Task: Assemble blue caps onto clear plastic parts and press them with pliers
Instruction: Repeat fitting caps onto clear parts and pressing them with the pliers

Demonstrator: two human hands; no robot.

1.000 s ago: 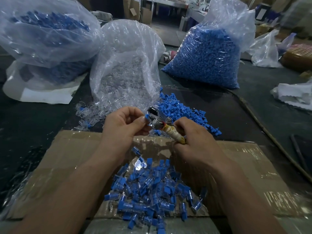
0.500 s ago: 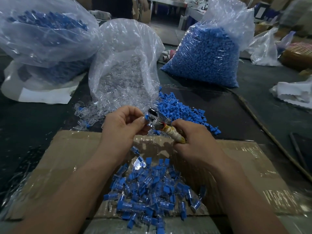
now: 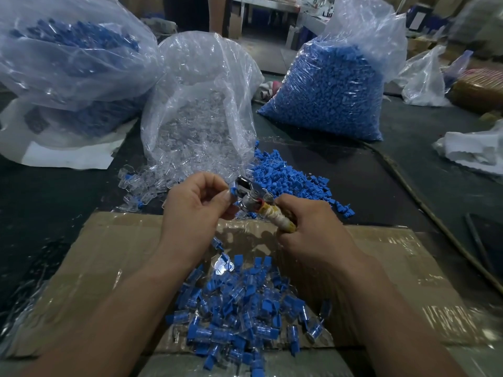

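Bag of clear plastic parts: lying open on the worktop, rear left.
Left hand: fingers curling, pinching a blue cap on its clear part at the thumb tip.
Pliers: jaws bearing on that cap.
Right hand: fingers wrapping the taped handles.
Change over the last second: almost none, both hands holding position. The press is judged to be under way, not yet released.

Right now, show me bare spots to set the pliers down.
Bare: cardboard left of the assembled pile and right of the right hand; dark table right of the loose blue caps. Crowded: around the bags.
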